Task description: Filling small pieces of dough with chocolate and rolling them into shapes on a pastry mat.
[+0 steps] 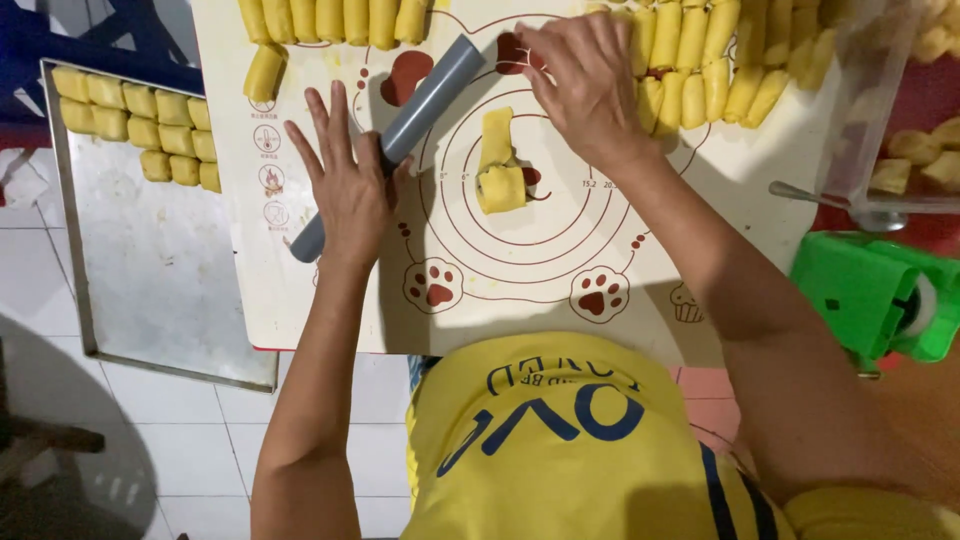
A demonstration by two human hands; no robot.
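Left hand (350,185) flat, fingers spread, on grey roller (400,130); right hand (585,85) holds nothing; yellow dough (498,165) half-rolled.

My bench (760,180) carries a white baking mat (330,300) printed with red rings and paw marks, and on the mat lie a grey tube roller (420,110) slanting from 7 to 1 o'clock, a half-rolled yellow dough strip (498,165) at the centre, and rows of yellow rolls (700,60) along 12 to 1 o'clock. At 9 o'clock a metal tray (160,270) holds more rolls (140,125) in its far corner. At 3 o'clock sit a clear tub (880,110) and a green tape dispenser (870,290).
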